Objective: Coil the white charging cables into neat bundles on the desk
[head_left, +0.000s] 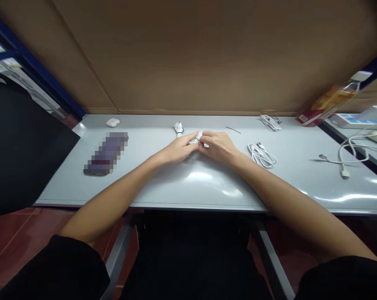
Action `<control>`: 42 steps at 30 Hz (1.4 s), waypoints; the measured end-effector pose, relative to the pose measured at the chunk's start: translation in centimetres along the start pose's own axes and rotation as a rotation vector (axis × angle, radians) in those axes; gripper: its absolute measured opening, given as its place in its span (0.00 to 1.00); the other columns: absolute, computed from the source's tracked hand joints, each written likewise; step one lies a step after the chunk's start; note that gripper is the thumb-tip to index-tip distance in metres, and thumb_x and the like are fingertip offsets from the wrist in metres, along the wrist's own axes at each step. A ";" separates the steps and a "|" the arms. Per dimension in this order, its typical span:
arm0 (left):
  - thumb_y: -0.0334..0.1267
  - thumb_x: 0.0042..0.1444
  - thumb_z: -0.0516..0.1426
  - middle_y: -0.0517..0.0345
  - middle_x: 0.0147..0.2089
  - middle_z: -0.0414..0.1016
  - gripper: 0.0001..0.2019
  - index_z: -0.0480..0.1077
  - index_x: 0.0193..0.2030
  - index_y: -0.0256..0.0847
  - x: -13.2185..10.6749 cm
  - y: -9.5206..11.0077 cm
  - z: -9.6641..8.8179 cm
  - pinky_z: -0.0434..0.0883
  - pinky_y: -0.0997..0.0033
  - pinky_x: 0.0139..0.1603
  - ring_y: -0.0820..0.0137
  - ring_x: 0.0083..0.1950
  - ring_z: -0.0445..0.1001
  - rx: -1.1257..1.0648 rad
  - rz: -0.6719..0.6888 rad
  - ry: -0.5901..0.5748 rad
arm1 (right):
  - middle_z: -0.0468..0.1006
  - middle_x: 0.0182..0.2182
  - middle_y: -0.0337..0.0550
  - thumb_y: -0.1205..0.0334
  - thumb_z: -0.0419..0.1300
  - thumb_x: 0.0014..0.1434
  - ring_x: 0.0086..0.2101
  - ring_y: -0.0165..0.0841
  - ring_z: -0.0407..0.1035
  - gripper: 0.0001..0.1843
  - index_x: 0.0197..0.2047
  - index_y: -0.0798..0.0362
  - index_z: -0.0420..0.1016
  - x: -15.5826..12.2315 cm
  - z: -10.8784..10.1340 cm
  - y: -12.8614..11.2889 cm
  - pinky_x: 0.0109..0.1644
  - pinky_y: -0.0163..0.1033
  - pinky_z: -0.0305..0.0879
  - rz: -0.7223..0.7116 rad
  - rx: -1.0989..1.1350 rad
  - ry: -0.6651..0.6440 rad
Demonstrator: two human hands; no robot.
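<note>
Between my two hands is a coiled white cable (196,138) with a dark twist tie around its middle. My left hand (179,149) grips the bundle from the left, its thumb along the top. From the other side, the fingers of my right hand (218,146) pinch at the bundle near the tie. Just behind my left hand lies another tied white cable bundle (178,128). A loose black twist tie (233,130) rests beyond my right hand. To the right of that hand is a loosely coiled white cable (262,156) with its plug showing.
Further back lies a white cable coil (270,122) with a dark tie. Loose white cables (350,150) spread over the right end of the table (163,196). A bottle (338,98) stands at back right. At left are a blurred phone-like object (106,154) and a white case (113,122).
</note>
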State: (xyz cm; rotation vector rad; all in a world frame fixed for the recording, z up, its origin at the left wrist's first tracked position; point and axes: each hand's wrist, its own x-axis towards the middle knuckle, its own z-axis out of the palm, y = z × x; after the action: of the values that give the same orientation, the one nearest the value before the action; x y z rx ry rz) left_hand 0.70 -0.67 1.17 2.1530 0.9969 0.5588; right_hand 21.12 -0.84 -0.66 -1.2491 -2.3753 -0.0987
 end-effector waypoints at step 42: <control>0.50 0.68 0.51 0.61 0.22 0.64 0.23 0.63 0.23 0.41 0.1 0.0 0.5 0.56 0.70 0.26 0.73 0.23 0.60 -0.066 -0.058 -0.067 | 0.58 0.20 0.34 0.61 0.52 0.58 0.24 0.29 0.52 0.14 0.21 0.50 0.60 -0.3 -1.1 0.5 0.30 0.39 0.46 0.308 0.527 -0.161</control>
State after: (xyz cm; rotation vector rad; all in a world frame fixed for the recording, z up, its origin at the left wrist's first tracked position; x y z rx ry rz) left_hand 1.09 -0.82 0.82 2.0639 0.9878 0.4825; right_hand 22.04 -1.05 0.18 -1.3626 -2.0954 0.6993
